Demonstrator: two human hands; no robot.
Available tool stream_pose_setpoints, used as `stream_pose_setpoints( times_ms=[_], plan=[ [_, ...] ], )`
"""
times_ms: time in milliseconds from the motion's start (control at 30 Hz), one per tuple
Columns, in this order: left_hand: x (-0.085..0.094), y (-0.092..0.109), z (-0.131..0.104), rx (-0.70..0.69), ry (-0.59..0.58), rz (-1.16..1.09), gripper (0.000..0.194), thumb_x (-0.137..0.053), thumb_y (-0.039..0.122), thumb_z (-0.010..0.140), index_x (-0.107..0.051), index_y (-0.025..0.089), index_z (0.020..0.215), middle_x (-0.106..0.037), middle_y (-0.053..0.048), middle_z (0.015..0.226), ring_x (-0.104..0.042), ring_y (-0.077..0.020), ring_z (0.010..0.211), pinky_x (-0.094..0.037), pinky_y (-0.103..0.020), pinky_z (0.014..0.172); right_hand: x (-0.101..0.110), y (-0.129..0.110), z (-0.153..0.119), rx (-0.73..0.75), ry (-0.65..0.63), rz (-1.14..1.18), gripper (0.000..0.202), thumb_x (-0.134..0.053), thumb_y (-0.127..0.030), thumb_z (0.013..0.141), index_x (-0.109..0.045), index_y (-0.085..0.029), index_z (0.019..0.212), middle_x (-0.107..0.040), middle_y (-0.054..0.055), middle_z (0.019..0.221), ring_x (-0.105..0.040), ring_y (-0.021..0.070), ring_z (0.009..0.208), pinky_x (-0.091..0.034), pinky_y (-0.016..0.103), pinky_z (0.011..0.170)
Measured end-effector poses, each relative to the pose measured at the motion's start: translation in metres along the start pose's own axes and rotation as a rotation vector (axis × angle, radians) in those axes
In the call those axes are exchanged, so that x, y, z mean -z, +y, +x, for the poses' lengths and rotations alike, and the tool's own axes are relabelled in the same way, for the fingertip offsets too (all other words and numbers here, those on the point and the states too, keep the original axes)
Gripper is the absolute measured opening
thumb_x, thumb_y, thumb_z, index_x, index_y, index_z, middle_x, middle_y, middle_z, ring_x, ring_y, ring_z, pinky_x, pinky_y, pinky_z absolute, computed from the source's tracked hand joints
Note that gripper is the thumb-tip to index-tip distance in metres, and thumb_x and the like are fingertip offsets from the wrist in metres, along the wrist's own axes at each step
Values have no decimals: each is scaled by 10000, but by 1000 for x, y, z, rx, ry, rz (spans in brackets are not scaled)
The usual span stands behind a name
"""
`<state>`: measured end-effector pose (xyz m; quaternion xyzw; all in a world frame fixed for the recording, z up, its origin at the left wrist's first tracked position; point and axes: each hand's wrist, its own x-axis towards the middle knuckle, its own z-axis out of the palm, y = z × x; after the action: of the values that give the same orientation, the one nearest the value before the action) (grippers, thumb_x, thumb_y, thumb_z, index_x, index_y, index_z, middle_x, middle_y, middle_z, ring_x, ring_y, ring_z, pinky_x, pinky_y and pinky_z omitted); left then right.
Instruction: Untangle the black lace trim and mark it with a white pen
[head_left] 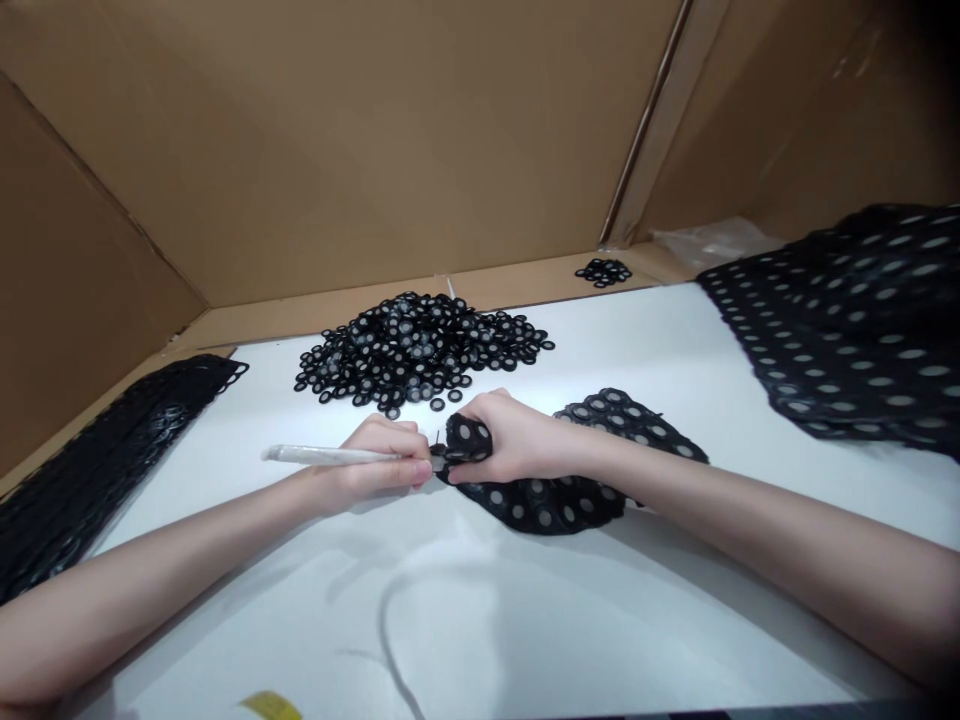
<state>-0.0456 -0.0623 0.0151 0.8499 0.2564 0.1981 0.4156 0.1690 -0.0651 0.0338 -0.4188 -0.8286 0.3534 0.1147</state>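
the left hand is closed around a slim, pale pen-like tool, thumb and fingers pinched close to its tip. the right hand clenches a folded end of a dotted black sheet, whose remainder lies on the smooth white tabletop under and beyond the wrist. the tip sits right by the gripped fold (whether they touch, i cannot tell). the sheet looks flexible, patterned with pale round spots. behind the hands rises a heap of small black discs with pale centres.
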Motion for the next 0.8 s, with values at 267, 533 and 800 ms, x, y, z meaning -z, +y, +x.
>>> stream_pose_setpoints(
  times_ms=[267, 533, 800],
  plan=[
    [0, 2, 3, 80, -50, -34, 352, -499, 319, 878, -541, 133, 582, -492, 1, 592, -446, -101, 568, -323, -238, 553, -1, 0, 0, 28, 12, -6, 347, -715, -246, 670, -395, -181, 551, -424, -72, 529, -383, 77, 517, -284, 248, 596],
    [0, -4, 3, 170, -67, -201, 338, -564, 352, 801, -547, 133, 545, -491, -11, 571, -432, -113, 575, -303, -238, 529, -1, 0, 0, 76, 5, -4, 344, -715, -224, 663, -392, -179, 553, -404, -74, 519, -375, 74, 524, -275, 236, 583],
    [0, -3, 3, 167, -79, -240, 333, -579, 346, 796, -554, 130, 544, -503, -17, 562, -437, -114, 562, -303, -242, 525, -4, 3, 1, 117, 47, 29, 359, -712, -207, 624, -368, -180, 526, -364, -79, 500, -363, 70, 513, -274, 228, 561]
  ],
)
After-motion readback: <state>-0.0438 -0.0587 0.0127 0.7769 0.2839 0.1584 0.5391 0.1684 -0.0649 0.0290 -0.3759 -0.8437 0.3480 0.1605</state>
